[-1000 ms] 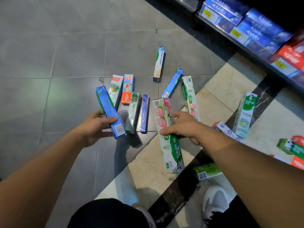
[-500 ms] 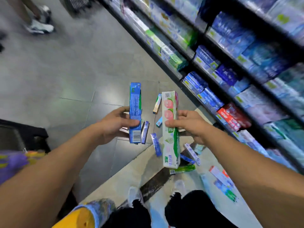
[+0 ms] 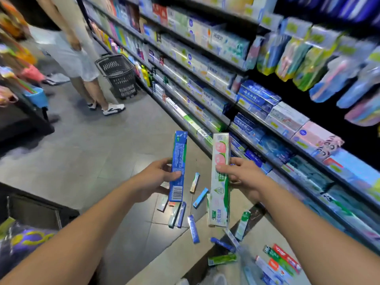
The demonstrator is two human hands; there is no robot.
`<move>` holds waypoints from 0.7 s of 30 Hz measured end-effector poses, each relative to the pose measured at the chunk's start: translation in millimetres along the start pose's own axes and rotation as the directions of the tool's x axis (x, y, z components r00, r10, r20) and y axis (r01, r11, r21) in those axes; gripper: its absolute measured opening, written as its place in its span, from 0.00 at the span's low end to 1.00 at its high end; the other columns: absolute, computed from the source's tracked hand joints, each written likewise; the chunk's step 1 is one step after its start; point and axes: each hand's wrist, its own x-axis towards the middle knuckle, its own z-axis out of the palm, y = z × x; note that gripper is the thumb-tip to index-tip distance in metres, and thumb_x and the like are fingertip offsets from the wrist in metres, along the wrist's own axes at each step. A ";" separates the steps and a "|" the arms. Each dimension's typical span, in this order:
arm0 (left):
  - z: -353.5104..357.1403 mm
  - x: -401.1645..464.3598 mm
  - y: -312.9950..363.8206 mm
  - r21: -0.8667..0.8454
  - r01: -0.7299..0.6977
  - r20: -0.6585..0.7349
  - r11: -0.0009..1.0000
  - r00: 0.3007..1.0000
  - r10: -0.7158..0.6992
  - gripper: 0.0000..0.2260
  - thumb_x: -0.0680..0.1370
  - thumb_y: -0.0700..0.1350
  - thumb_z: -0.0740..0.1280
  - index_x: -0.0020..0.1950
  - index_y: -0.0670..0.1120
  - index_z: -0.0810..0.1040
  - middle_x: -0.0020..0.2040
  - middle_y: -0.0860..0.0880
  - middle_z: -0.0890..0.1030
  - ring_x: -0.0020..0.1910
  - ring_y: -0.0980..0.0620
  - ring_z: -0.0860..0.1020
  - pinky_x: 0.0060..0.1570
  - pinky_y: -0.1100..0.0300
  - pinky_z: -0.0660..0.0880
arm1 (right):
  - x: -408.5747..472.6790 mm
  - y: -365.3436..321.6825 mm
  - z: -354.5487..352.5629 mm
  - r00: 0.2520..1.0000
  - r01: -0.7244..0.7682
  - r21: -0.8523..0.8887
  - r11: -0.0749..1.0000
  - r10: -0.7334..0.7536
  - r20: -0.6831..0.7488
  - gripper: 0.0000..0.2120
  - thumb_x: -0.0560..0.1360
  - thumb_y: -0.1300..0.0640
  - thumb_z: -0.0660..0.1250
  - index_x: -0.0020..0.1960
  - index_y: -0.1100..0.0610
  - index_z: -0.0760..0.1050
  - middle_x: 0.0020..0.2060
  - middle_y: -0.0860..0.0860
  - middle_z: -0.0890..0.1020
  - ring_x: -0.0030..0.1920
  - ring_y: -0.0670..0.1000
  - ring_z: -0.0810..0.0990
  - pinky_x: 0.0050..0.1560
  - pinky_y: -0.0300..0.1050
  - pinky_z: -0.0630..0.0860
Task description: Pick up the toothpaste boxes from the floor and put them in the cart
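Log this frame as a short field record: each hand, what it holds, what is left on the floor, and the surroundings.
left hand: grips blue toothpaste box, upright, barcode end down
right hand: grips white-and-green toothpaste box, upright
floor: many boxes still lying there, e.g. small blue box
shelves: stocked, to the right
black basket: standing by the shelves, a bystander beside it
cart: dark edge at lower left, uncertain

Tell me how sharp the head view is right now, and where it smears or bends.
Head view: the blue box in the left hand and the white-green box in the right hand read fairly sharp; the shelves at upper right smear with motion blur; wide-angle bending curves the shelf lines.
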 end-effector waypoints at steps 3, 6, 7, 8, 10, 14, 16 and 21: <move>4.7 -3.9 20.5 0.052 -0.028 0.027 0.998 0.999 0.027 0.20 0.79 0.40 0.69 0.70 0.49 0.73 0.55 0.45 0.81 0.51 0.47 0.83 0.48 0.45 0.82 | -15.5 -14.5 -11.7 0.998 0.033 0.010 0.999 -0.032 -0.045 0.18 0.69 0.54 0.78 0.57 0.55 0.80 0.44 0.49 0.86 0.40 0.47 0.83 0.36 0.40 0.75; 12.0 -4.7 40.2 0.128 -0.046 0.082 0.991 0.996 0.036 0.22 0.79 0.41 0.70 0.71 0.50 0.72 0.58 0.44 0.81 0.54 0.46 0.83 0.50 0.43 0.82 | -34.0 -22.0 -25.1 0.995 0.049 0.042 0.998 -0.045 -0.094 0.18 0.69 0.53 0.78 0.56 0.54 0.80 0.49 0.51 0.87 0.48 0.51 0.84 0.43 0.44 0.77; 16.3 -4.6 46.6 0.148 -0.057 0.107 0.987 0.993 0.042 0.22 0.79 0.42 0.70 0.72 0.50 0.71 0.59 0.44 0.80 0.55 0.46 0.83 0.48 0.44 0.82 | -40.1 -21.9 -29.6 0.991 0.052 0.059 0.997 -0.045 -0.124 0.18 0.68 0.52 0.79 0.56 0.54 0.80 0.49 0.51 0.87 0.51 0.52 0.84 0.44 0.45 0.77; 21.5 -4.3 52.9 0.167 -0.075 0.134 0.983 0.990 0.053 0.21 0.79 0.41 0.69 0.71 0.50 0.71 0.59 0.44 0.80 0.54 0.46 0.83 0.46 0.46 0.83 | -46.3 -20.8 -34.7 0.987 0.058 0.073 0.996 -0.046 -0.154 0.19 0.68 0.52 0.79 0.57 0.54 0.80 0.49 0.51 0.87 0.53 0.53 0.84 0.44 0.46 0.77; 33.8 -2.7 62.5 0.176 -0.112 0.181 0.978 0.980 0.080 0.18 0.79 0.40 0.68 0.68 0.51 0.71 0.56 0.44 0.80 0.52 0.47 0.83 0.45 0.48 0.82 | -59.8 -17.1 -42.7 0.977 0.079 0.097 0.992 -0.058 -0.208 0.20 0.68 0.51 0.79 0.58 0.54 0.79 0.50 0.51 0.87 0.54 0.54 0.84 0.44 0.46 0.77; 62.7 3.4 70.9 0.238 -0.166 0.292 0.957 0.952 0.092 0.14 0.80 0.39 0.68 0.62 0.51 0.74 0.52 0.48 0.82 0.51 0.48 0.83 0.48 0.44 0.82 | -95.7 -2.4 -57.0 0.947 0.120 0.143 0.982 -0.070 -0.314 0.20 0.71 0.54 0.77 0.60 0.56 0.78 0.49 0.52 0.87 0.46 0.50 0.85 0.39 0.42 0.77; 79.8 7.2 72.4 0.285 -0.183 0.361 0.941 0.930 0.072 0.13 0.80 0.39 0.68 0.62 0.50 0.76 0.52 0.48 0.83 0.52 0.47 0.83 0.51 0.42 0.81 | -117.0 8.8 -65.0 0.925 0.138 0.178 0.974 -0.063 -0.375 0.20 0.71 0.55 0.76 0.61 0.56 0.78 0.48 0.52 0.87 0.44 0.50 0.86 0.40 0.45 0.80; 139.2 9.1 74.9 0.386 -0.244 0.504 0.890 0.864 0.018 0.11 0.80 0.41 0.68 0.62 0.51 0.77 0.56 0.46 0.83 0.53 0.46 0.82 0.50 0.43 0.81 | -180.7 45.1 -90.8 0.847 0.152 0.227 0.962 -0.009 -0.531 0.18 0.72 0.56 0.76 0.59 0.59 0.79 0.49 0.55 0.87 0.51 0.56 0.85 0.57 0.55 0.80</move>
